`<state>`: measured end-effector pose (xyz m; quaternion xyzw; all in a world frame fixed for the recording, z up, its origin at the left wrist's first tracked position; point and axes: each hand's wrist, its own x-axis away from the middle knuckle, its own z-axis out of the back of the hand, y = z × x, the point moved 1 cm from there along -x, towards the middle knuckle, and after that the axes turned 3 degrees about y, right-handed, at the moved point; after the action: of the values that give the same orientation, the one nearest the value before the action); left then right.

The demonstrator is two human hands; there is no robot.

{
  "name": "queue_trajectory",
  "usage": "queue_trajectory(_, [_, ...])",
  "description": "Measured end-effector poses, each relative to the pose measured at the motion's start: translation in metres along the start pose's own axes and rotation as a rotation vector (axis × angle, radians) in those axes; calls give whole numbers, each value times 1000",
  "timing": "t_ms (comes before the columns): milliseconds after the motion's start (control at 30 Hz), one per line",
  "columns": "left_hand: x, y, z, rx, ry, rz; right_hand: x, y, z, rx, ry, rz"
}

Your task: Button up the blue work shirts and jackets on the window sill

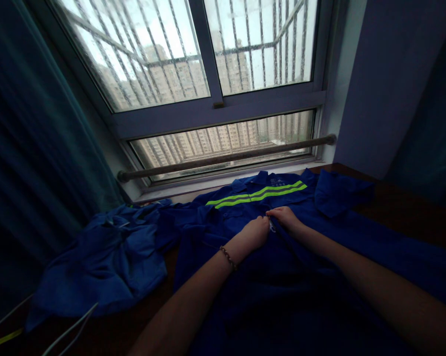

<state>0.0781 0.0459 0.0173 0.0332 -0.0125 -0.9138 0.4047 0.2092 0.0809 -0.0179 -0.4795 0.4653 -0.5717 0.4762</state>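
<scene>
a horizontal rail [223, 159] crosses before the barred window [217, 94], dark blue curtain [41, 138] at left.

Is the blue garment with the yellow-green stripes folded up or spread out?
Spread out: the blue garment lies wide, with its collar and yellow-green stripes showing.

Premises present as a room in a home on an upper floor: long blue curtains [41, 123], a sliding window [218, 94] with outside security bars [248, 49], and high-rise apartment blocks [204, 141] visible beyond.
</scene>
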Motion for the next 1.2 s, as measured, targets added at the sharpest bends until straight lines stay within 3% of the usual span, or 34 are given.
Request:
queue_trajectory(167, [8, -3, 12, 105, -122, -24, 1, 0, 0, 4, -11, -20])
queue_trajectory(367, [-4, -16, 7, 228, -38, 48, -1, 1, -1, 14, -48, -26])
queue_trajectory(500, [-9, -30, 6, 354, -75, 166, 0, -5, 4, 34, -189, -66])
queue_trajectory(600, [-10, -37, 5, 535, -128, 238, 5, -15, 12, 48, -379, -52])
queue_trajectory(700, [-11, -39, 3, 851, -156, 326, 9, -22, 19, 132, -492, 117])
queue_trajectory(800, [-13, -38, 2, 1140, -173, 400, 11, -23, 18, 256, -411, 378])
queue_trajectory(900, [-14, -37, 0, 1183, -205, 476, 10, -19, 12, 412, -367, 574])
queue_trajectory(967, [-13, -36, -2, 1155, -235, 510, 9, -17, 9, 524, -382, 633])
queue_trajectory(1067, [-11, -36, -4, 1147, -250, 541, 8, -15, 8, 621, -433, 596])
queue_trajectory(1200, [-11, -39, -7, 1233, -263, 570, 9, -15, 11, 593, -402, 380])
